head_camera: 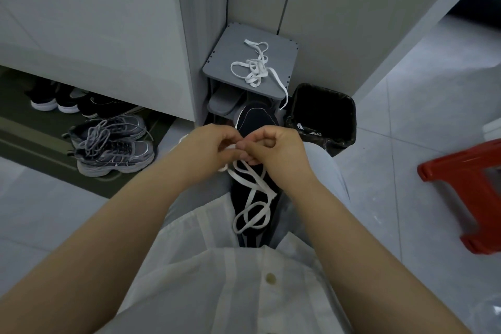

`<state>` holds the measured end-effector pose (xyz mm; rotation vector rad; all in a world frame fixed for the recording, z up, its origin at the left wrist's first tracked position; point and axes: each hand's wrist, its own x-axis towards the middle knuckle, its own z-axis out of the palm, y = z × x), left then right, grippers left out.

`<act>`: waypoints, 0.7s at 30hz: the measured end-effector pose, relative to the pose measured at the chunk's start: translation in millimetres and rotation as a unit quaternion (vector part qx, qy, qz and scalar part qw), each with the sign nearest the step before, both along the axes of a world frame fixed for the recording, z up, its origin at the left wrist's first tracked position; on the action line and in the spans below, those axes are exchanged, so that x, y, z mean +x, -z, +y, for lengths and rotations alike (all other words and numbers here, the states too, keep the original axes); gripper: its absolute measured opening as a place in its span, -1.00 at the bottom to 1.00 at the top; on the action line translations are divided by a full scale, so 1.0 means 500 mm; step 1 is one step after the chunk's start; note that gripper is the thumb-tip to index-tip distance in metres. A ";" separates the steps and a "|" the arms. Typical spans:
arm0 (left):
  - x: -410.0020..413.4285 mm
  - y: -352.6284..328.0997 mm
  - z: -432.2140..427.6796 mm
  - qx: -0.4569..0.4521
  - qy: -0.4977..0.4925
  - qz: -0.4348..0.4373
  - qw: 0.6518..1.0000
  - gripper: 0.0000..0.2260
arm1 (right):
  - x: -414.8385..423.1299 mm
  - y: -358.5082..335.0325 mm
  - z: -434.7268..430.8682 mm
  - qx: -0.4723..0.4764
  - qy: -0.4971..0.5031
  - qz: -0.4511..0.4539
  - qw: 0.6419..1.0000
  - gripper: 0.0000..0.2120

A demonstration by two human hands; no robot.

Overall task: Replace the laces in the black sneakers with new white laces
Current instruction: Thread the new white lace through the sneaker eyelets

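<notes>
A black sneaker lies on my lap, toe pointing away, its middle hidden behind my hands. My left hand and my right hand meet above it, and both pinch a white lace. This lace hangs from my fingers in loose loops over the sneaker's heel end. A second white lace lies tangled on top of a small grey shoe rack, with one end dangling over the rack's right edge.
A black bin with a bag liner stands right of the rack. A pair of grey running shoes sits on a dark mat at left, with more shoes under the cabinet. A red plastic stool is at right.
</notes>
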<state>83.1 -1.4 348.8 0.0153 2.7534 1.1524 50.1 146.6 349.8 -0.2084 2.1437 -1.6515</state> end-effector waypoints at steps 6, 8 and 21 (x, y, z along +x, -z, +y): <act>-0.001 0.017 -0.009 -0.036 -0.083 0.049 0.995 -0.82 | 0.001 0.023 0.010 0.132 0.030 0.092 0.986 -0.74; 0.001 0.038 -0.013 -0.090 -0.076 0.043 0.992 -0.79 | 0.011 0.033 0.013 0.200 -0.011 0.103 0.974 -0.78; 0.010 0.057 0.007 -0.136 -0.060 0.061 0.987 -0.80 | 0.017 0.028 -0.008 0.274 -0.022 0.116 0.954 -0.83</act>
